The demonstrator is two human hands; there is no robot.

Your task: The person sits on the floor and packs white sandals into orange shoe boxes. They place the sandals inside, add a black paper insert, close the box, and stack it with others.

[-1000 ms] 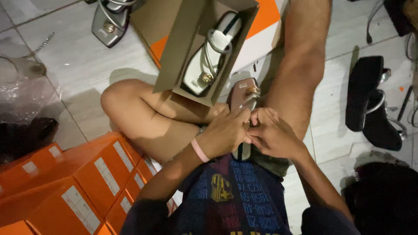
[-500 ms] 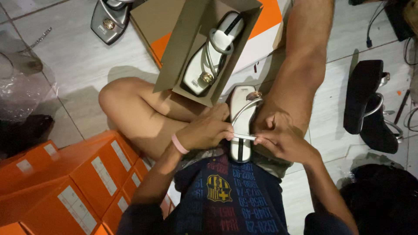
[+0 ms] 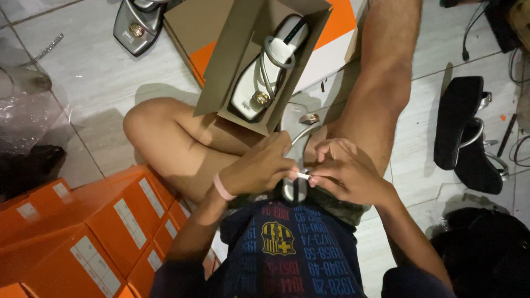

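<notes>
I sit on the floor with a white sandal (image 3: 296, 132) lying in my lap, its toe pointing away from me. My left hand (image 3: 259, 168), a pink band on its wrist, grips the sandal's left side. My right hand (image 3: 345, 171) pinches a small white strip (image 3: 302, 175) across the sandal together with the left fingertips. An open cardboard shoe box (image 3: 232, 55) rests against my left knee and holds the matching white sandal (image 3: 268, 69) with a gold ornament.
Orange shoe boxes (image 3: 83, 232) are stacked at my left. A silver sandal (image 3: 135, 25) lies on the tiles at top left, near clear plastic wrap (image 3: 25, 110). Black platform sandals (image 3: 466, 135) and a dark bag (image 3: 486, 254) sit at my right. Cables lie at top right.
The sandal has slid nearer to my body and lies flatter. My hands have parted slightly, and the white strip now shows between the fingertips.
</notes>
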